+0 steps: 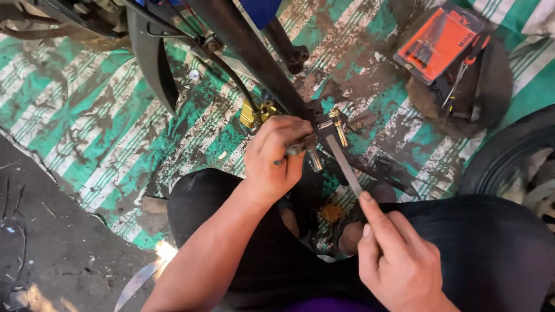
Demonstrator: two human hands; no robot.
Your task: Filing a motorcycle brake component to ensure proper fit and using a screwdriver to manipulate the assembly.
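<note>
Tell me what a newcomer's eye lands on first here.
Dead centre, the left hand grips a small dark part against a black frame tube, while the right hand, lower right, holds a flat metal wrench up to the same joint. Beside that joint sits a bright gold fitting. Top right, an orange tool case lies open on the dirty green-and-white striped mat.

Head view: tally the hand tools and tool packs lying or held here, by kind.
Flat grey metal wrench in the right hand: 1
Orange-handled pliers on the dark round pad: 1
Orange and black rectangular tool pack: 1
Total: 3
</note>
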